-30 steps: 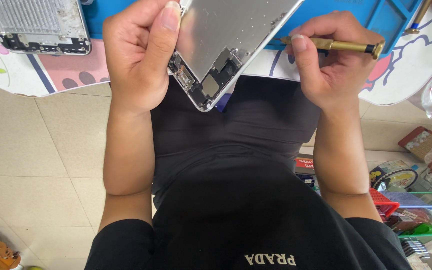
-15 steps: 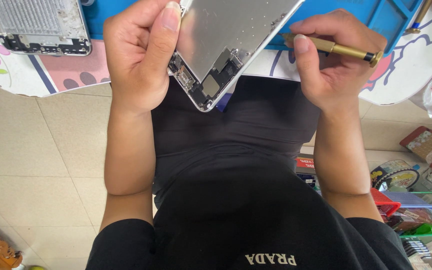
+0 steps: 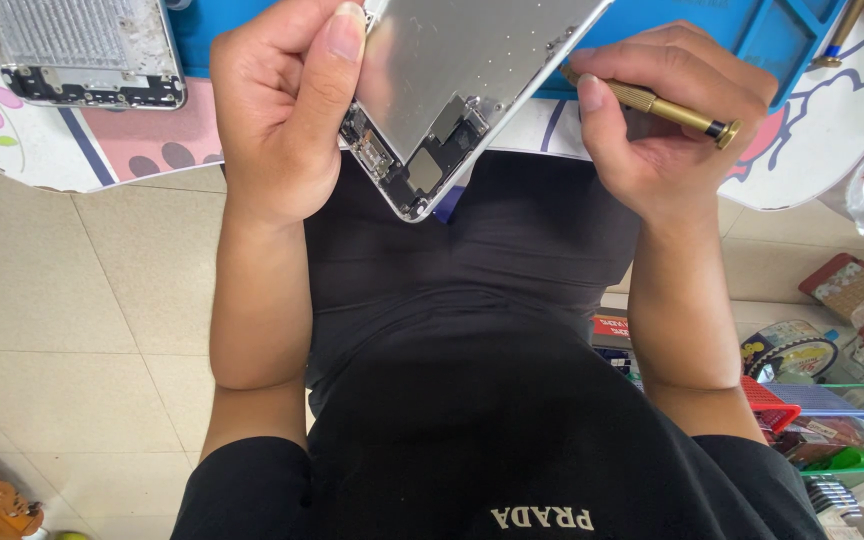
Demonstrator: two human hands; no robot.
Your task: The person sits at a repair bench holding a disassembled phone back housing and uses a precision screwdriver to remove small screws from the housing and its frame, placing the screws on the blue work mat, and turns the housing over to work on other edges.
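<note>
Two bare hands were at work when I looked through the head camera. My left hand (image 3: 287,110) was wrapped around the left edge of a silver phone housing (image 3: 462,75), thumb laid flat on its inner face and the other fingers hidden behind it. That housing was tilted, its lower corner with the dark connector parts pointing down toward the black shirt (image 3: 472,330), well off the table. My right hand (image 3: 667,120) was closed around a brass screwdriver (image 3: 667,105), whose knurled handle stuck out to the right past the knuckles; its tip reached the housing's right edge, though I could not tell whether it touched. Behind both lay a blue work mat (image 3: 752,30) on the patterned white table (image 3: 82,150), with a second stripped housing (image 3: 77,50) lying flat at upper left.
</note>
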